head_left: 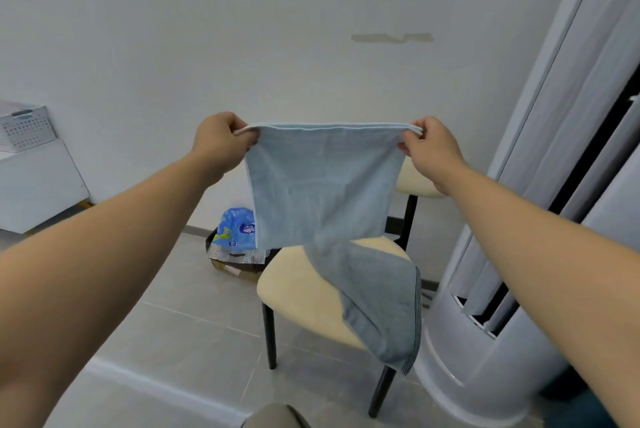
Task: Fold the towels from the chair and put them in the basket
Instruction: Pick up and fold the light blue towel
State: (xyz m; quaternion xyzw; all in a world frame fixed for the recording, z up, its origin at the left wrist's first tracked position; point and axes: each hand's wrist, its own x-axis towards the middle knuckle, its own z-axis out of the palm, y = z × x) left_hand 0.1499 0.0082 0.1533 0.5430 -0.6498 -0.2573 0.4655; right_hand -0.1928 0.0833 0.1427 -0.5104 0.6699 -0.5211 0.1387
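Left hand (pixel 221 140) and right hand (pixel 431 150) each pinch a top corner of the blue towel (pixel 322 185). A darker towel (pixel 381 296) drapes the chair (pixel 294 285) beyond.

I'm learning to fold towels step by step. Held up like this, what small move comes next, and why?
Probably bring the left hand across to meet the right hand, halving the light blue towel. Both hands pinch its top corners and it hangs spread wide, so a fold looks due.

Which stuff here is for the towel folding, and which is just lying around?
For the job: light blue towel, left hand, right hand, grey-blue towel, chair, white basket.
Just lying about: blue packet, box, tall white unit.
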